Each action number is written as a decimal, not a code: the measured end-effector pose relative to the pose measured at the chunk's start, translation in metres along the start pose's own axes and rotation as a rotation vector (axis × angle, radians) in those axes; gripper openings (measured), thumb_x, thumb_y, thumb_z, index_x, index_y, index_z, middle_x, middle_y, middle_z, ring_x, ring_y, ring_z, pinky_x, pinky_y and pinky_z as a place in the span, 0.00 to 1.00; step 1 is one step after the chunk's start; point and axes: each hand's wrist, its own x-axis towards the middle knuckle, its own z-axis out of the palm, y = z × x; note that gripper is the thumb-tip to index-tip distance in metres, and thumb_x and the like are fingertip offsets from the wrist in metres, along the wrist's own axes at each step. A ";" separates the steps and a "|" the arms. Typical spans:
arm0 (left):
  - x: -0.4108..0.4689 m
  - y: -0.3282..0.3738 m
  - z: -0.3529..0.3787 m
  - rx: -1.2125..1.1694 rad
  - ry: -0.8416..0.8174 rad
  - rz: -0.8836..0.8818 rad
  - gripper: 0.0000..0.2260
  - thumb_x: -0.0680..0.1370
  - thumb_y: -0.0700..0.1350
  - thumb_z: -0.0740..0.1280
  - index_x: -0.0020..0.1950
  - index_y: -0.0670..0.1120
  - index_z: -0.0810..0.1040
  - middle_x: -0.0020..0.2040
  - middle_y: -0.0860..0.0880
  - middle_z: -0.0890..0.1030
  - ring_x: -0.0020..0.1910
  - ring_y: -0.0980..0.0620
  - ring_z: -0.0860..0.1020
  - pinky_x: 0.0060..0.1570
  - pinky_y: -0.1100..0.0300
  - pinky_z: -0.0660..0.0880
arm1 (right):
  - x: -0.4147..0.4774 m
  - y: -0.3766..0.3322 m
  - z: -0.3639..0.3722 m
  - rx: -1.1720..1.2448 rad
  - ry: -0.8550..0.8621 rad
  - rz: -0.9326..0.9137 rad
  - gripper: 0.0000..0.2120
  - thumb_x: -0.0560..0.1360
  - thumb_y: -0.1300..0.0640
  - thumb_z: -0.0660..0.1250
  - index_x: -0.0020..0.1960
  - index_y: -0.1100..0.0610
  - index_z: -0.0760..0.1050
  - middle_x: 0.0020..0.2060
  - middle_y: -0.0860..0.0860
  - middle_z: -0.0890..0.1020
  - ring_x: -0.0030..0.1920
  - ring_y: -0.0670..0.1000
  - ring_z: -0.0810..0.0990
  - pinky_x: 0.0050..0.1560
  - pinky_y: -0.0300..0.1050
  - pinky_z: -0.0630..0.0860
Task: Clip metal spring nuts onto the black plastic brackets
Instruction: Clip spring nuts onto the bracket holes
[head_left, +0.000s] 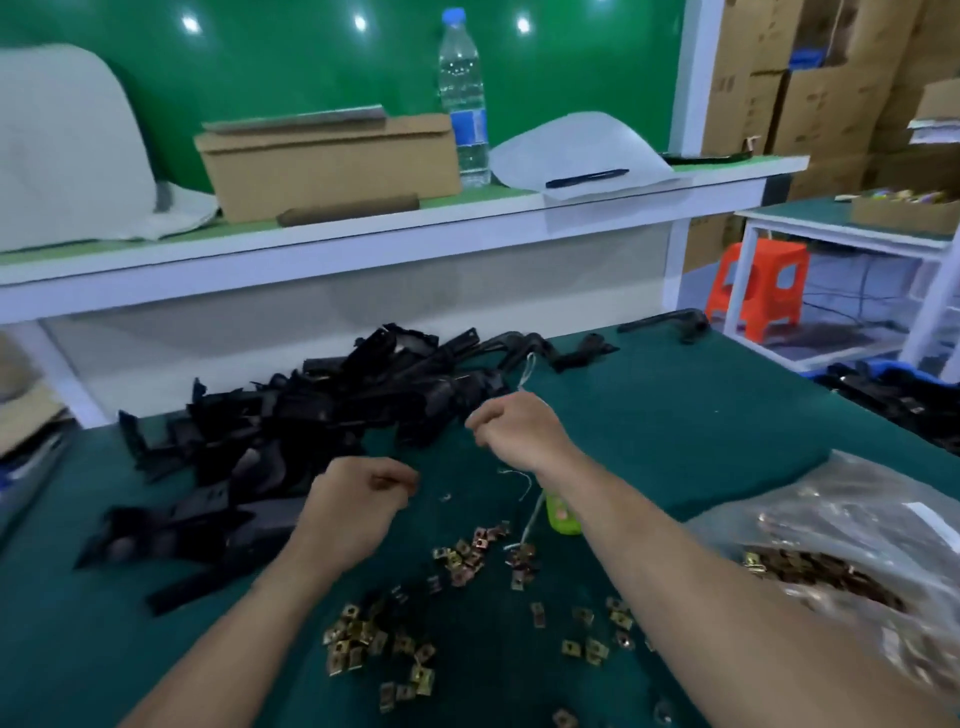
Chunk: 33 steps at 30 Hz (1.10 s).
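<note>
Hovering over a green desk (675, 415): left hand (358, 499) fisted, apparently empty; right hand (519, 426) pinching pale string (527, 369). Black brackets (291, 426) piled beyond, spring nuts (457, 561) scattered nearer. Risking string snagging nuts, scattering them off-desk.

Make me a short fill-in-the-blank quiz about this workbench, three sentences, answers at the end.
1. The loose metal spring nuts lie scattered on a ____ mat.
2. The pile of black plastic brackets lies nearer the person's ____ hand.
3. On the shelf, the water bottle stands right beside a cardboard ____.

Answers: green; left; box
</note>
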 end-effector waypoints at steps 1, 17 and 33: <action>-0.005 -0.010 0.001 0.041 -0.019 -0.017 0.15 0.78 0.39 0.70 0.42 0.60 0.84 0.40 0.67 0.84 0.40 0.68 0.80 0.36 0.76 0.72 | 0.007 -0.004 0.016 -0.007 -0.041 -0.006 0.13 0.76 0.59 0.68 0.59 0.49 0.84 0.53 0.44 0.83 0.54 0.48 0.80 0.45 0.37 0.74; -0.025 -0.066 0.035 0.235 -0.099 0.032 0.26 0.80 0.60 0.62 0.79 0.60 0.63 0.81 0.61 0.59 0.80 0.59 0.54 0.76 0.59 0.52 | 0.102 -0.046 0.147 -0.668 -0.080 -0.149 0.39 0.71 0.69 0.71 0.76 0.48 0.60 0.76 0.52 0.55 0.41 0.58 0.78 0.33 0.50 0.72; -0.039 -0.054 0.032 0.249 0.121 0.073 0.20 0.81 0.58 0.64 0.73 0.58 0.73 0.71 0.58 0.75 0.70 0.54 0.71 0.69 0.59 0.68 | 0.046 -0.044 0.065 -0.295 0.529 -0.134 0.17 0.72 0.65 0.63 0.47 0.46 0.83 0.36 0.46 0.84 0.42 0.51 0.81 0.45 0.46 0.74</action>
